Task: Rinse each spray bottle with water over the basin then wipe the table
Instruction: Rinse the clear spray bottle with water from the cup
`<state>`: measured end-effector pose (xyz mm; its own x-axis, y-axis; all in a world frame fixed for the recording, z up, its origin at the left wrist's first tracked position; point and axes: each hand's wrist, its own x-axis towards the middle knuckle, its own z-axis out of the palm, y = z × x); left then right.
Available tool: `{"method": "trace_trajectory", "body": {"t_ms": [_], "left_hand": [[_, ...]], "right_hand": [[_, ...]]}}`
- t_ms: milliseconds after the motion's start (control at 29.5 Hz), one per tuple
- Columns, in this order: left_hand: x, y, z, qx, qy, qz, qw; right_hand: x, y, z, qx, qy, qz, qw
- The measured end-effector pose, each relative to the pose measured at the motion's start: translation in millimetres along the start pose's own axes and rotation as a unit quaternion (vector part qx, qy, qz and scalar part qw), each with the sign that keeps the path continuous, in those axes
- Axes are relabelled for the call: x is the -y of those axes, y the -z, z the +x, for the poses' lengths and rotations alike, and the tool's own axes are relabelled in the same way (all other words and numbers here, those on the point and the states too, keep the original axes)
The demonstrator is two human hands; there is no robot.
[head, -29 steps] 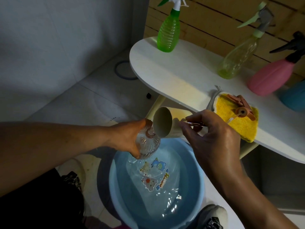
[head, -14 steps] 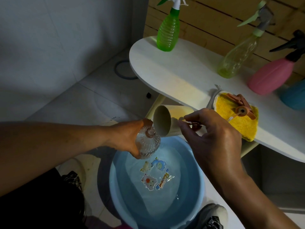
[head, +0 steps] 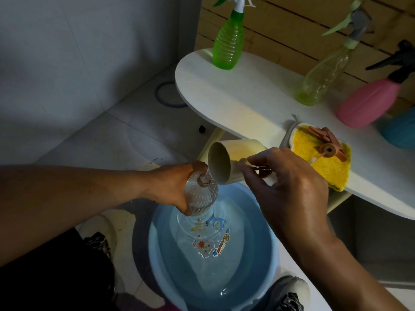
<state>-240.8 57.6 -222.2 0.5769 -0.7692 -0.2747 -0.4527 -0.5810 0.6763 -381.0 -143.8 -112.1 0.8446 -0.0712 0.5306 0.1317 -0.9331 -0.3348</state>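
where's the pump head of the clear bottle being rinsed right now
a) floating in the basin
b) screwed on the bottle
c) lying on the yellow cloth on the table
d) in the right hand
c: the pink pump head lies on the yellow cloth, and the clear bottle in the left hand has an open neck.

The teal bottle is cut off by the right edge.

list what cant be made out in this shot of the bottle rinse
Head view only:
- Clear bottle: far side hidden by the left hand.
- Cup handle: covered by the right hand.
- Water stream: too faint to confirm.
- Blue bottle: cut off by the right edge.
- Basin: near rim cut off by the bottom edge.
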Motion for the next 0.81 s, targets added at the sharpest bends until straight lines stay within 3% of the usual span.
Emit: {"method": "trace_trajectory", "body": {"t_ms": [813], "left_hand": [[-5.3,2.1,-1.8,0.009,-0.026,-0.046,0.999]], "right_hand": [[2.5,1.1,-2.5,0.005,0.101,-0.059,0.993]]}}
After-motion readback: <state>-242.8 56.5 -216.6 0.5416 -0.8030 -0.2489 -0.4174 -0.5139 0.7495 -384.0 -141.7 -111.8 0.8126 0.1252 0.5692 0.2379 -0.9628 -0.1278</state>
